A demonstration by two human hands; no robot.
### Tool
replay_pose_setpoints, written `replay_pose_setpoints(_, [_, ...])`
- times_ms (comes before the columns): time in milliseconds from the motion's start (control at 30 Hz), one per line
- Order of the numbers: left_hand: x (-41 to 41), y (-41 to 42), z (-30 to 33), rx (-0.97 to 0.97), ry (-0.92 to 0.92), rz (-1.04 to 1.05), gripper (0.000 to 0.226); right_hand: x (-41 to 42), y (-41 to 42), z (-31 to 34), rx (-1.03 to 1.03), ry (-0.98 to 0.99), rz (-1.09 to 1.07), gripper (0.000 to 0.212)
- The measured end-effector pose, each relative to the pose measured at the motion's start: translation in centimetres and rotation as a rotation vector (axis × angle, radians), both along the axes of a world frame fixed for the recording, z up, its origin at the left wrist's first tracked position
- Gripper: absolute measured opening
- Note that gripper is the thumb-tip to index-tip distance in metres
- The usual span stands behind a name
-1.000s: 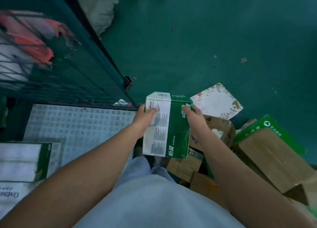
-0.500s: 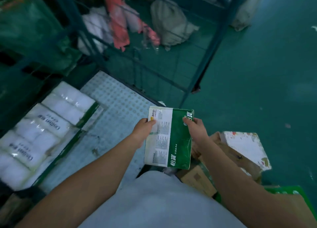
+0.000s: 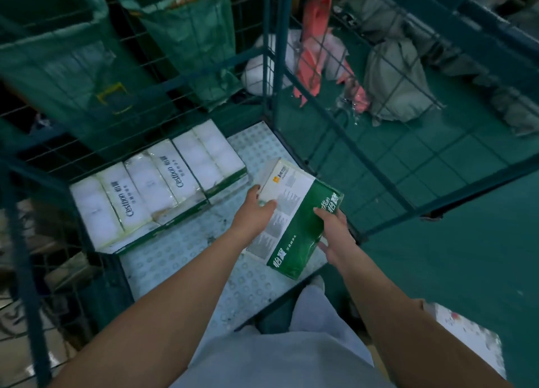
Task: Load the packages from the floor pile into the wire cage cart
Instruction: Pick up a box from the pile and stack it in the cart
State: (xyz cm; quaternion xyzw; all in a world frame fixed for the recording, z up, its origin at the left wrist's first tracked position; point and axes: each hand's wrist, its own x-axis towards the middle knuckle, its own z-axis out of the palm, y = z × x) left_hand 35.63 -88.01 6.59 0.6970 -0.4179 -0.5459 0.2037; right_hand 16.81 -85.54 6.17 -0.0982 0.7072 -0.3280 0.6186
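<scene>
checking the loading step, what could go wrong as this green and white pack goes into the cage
1. The green and white pack is held tilted over the cart floor by the left hand and right hand at its sides; it could slip and land askew.
2. It hangs close to the cage's corner post and wire side panel, so a corner might snag the mesh.
3. Set down carelessly, it may knock the row of white tissue packs out of line.

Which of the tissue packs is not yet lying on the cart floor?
The green-and-white tissue pack held in both hands; the white Cestbon packs lie in a row on the floor.
</scene>
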Motion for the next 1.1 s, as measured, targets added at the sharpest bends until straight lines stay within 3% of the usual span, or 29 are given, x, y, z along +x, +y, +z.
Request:
replay_pose_setpoints(133, [0.3, -4.4, -0.4, -0.001, -0.134, -0.072, 0.062, 0.8, -3.2, -1.3, 0.04, -0.043, -0.019, 0.063])
replay_pose_setpoints(267, [-1.8, -9.3, -0.3, 0.005, -0.24, -0.204, 0.063, -1.1, -7.5, -3.0, 0.128, -0.113, 0.001, 0.072])
replay_pose_setpoints(433, [-6.2, -16.5, -1.9, -0.005, -0.389, -0.309, 0.063, -4.7, -14.8, -5.8, 0.212, -0.124, -0.033, 0.064])
replay_pose_setpoints(667, [-9.6, -26.4, -7.4, -0.058, -0.477, -0.346, 0.065, -7.0, -25.3, -12.4, 0.311, -0.14, 0.049, 0.018])
replay_pose_setpoints(1100, [-5.6, -36.1, -20.5, -0.136, -0.664, -0.299, 0.064, 0.0, -37.2, -23.7, 0.338, -0.34, 0.019, 0.02])
